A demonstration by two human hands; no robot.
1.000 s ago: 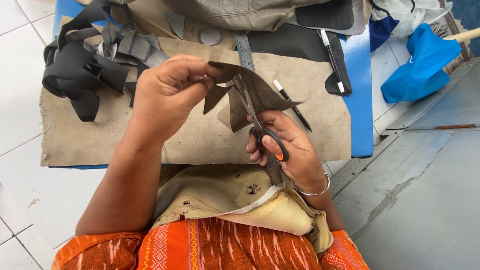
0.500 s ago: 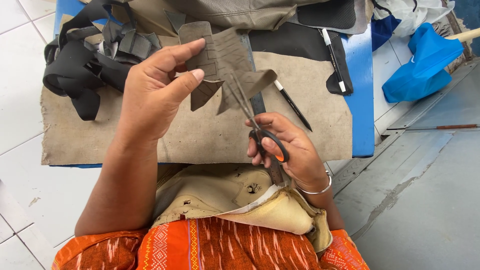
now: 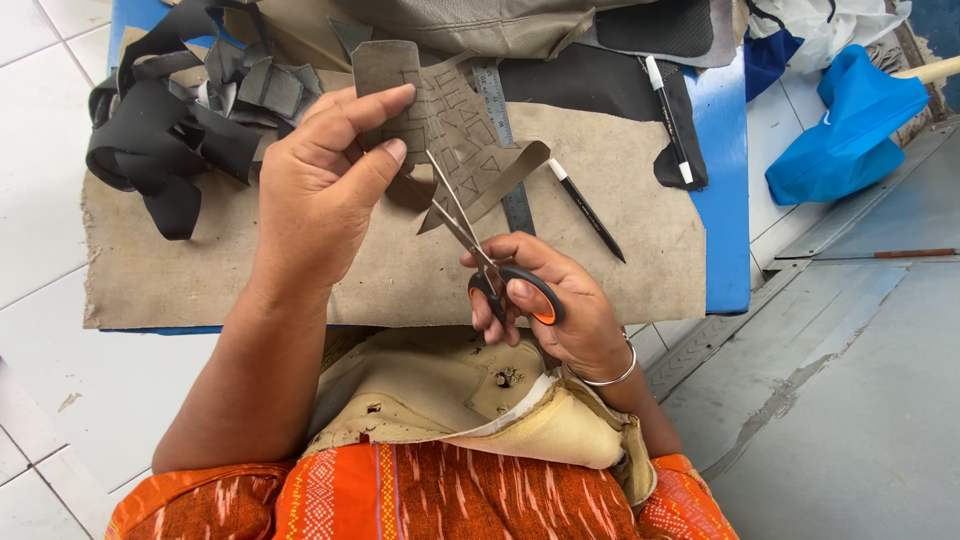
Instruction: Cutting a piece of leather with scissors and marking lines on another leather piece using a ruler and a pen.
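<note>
My left hand [image 3: 320,190] pinches a grey-brown piece of leather [image 3: 440,125] with drawn pattern lines, holding it up flat above the work board. My right hand [image 3: 560,300] grips black-and-orange scissors [image 3: 480,255]. Their blades are parted and point up-left into the lower edge of the leather piece. A narrow strip [image 3: 500,180] hangs from the piece beside the blades.
A tan mat [image 3: 620,230] covers a blue board [image 3: 725,170]. On it lie black strap scraps [image 3: 170,130], a steel ruler [image 3: 495,95], a black pen [image 3: 590,215] and a white marker [image 3: 668,115]. A blue bag [image 3: 850,130] sits right. Tan material [image 3: 450,395] rests on my lap.
My left hand has turned the leather piece from folded and edge-on to flat and raised it toward the far side. The scissors have stayed close under it, blades now parted at its edge.
</note>
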